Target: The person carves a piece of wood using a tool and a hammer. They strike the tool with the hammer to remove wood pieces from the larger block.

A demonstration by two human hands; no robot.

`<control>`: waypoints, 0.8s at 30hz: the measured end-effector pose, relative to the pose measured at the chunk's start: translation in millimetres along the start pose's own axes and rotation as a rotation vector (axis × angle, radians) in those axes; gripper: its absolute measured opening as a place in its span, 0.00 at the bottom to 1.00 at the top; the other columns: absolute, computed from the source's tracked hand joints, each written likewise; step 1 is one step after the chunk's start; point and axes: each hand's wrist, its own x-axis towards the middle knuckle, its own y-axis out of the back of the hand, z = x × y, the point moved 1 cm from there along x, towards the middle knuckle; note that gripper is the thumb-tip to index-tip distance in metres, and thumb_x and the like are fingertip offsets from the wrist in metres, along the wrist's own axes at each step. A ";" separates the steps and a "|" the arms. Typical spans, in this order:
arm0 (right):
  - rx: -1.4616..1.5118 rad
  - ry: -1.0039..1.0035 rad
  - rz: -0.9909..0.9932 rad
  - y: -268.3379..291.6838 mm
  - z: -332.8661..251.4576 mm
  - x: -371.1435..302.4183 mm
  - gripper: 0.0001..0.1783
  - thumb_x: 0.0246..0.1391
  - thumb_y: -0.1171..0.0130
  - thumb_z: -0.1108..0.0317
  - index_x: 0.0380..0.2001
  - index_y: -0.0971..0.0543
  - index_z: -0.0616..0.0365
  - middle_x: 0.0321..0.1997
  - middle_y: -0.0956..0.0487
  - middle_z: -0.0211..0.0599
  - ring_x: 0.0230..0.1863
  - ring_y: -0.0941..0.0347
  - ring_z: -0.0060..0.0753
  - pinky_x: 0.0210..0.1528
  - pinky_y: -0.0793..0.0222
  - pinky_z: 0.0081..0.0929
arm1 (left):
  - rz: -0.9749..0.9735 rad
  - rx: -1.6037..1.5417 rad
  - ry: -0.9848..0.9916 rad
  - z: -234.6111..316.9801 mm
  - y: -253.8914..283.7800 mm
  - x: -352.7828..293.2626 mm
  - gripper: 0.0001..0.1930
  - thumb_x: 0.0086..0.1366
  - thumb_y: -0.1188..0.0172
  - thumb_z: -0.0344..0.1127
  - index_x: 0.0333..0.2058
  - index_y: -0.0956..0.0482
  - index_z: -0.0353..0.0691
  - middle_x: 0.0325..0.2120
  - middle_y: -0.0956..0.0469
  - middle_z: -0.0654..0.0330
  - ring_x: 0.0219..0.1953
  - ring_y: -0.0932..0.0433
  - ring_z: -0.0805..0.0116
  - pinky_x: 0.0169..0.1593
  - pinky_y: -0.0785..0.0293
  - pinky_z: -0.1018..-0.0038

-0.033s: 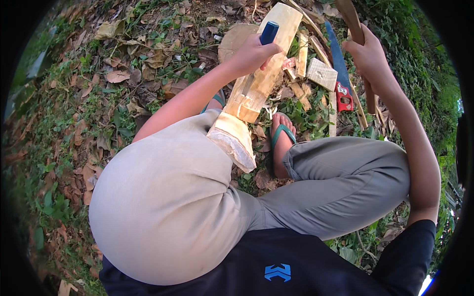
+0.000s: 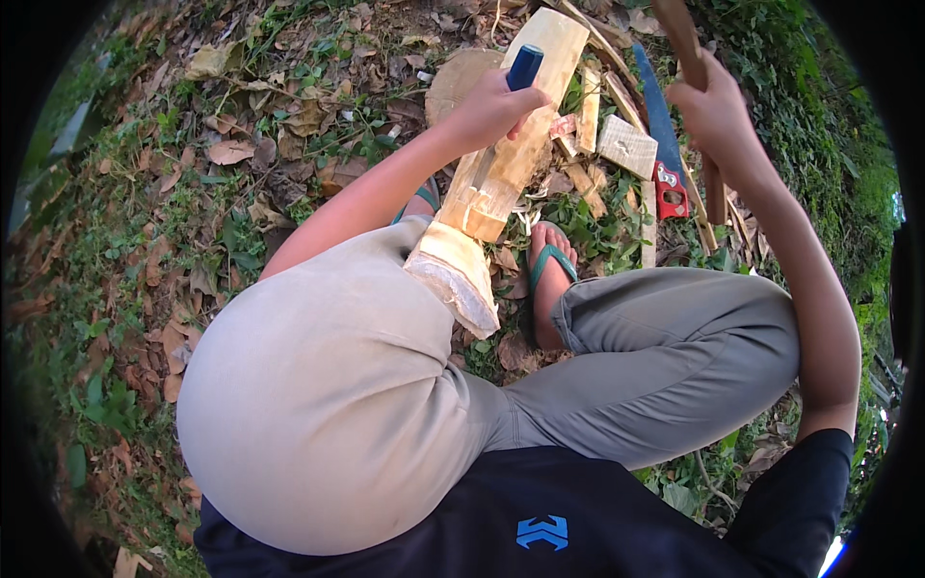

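Observation:
My left hand [image 2: 496,108] is closed round the blue handle of a chisel [image 2: 524,65]. Its grey blade slants down onto a long, pale carved piece of wood [image 2: 514,178], where notches are cut near the lower end. That end, rough and whitish, rests by my left leg. Up at the right, my right hand [image 2: 718,116] grips a brown wooden stick [image 2: 680,37] raised off the ground. The stick's upper end runs out of view, so I cannot tell whether it bears a head.
Under the carved wood's far part lies a round log stump [image 2: 461,85]. To its right are a saw [image 2: 663,135] with a red handle, a pale wood block [image 2: 627,146] and several offcuts [image 2: 590,108]. Dry leaves and green plants [image 2: 231,151] cover the ground. My sandalled foot [image 2: 551,279] is beside the wood.
My right hand and the wooden stick have shifted very slightly. My left hand, the chisel and the carved wood look almost the same.

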 end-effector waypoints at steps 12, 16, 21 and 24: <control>-0.425 0.186 -0.098 -7.7 -10.7 -10.2 0.16 0.55 0.43 0.69 0.46 0.28 0.61 0.27 0.28 0.33 0.31 0.31 0.27 0.36 0.34 0.32 | -0.029 0.003 0.028 0.5 1.0 -4.4 0.12 0.65 0.40 0.36 0.26 0.31 0.41 0.13 0.32 0.67 0.12 0.33 0.77 0.18 0.36 0.79; -0.144 0.225 0.142 13.6 -10.6 6.5 0.17 0.55 0.42 0.67 0.47 0.28 0.60 0.27 0.28 0.34 0.30 0.31 0.25 0.34 0.34 0.32 | -0.060 0.021 -0.001 0.4 2.2 2.0 0.12 0.65 0.40 0.37 0.26 0.31 0.41 0.13 0.32 0.67 0.13 0.33 0.77 0.18 0.36 0.79; -0.229 0.131 -0.132 -1.8 -10.0 -6.5 0.26 0.55 0.41 0.67 0.57 0.29 0.59 0.33 0.22 0.36 0.34 0.28 0.28 0.41 0.32 0.32 | -0.069 0.011 0.015 -5.3 2.4 -5.4 0.12 0.66 0.40 0.38 0.26 0.31 0.42 0.14 0.32 0.67 0.13 0.33 0.77 0.19 0.36 0.79; -0.267 0.250 -0.109 3.3 -5.7 4.7 0.28 0.54 0.41 0.67 0.60 0.30 0.59 0.37 0.21 0.38 0.38 0.27 0.31 0.46 0.32 0.34 | -0.068 0.029 0.012 -5.1 3.5 0.9 0.12 0.66 0.40 0.39 0.26 0.31 0.42 0.14 0.32 0.67 0.13 0.33 0.77 0.20 0.36 0.79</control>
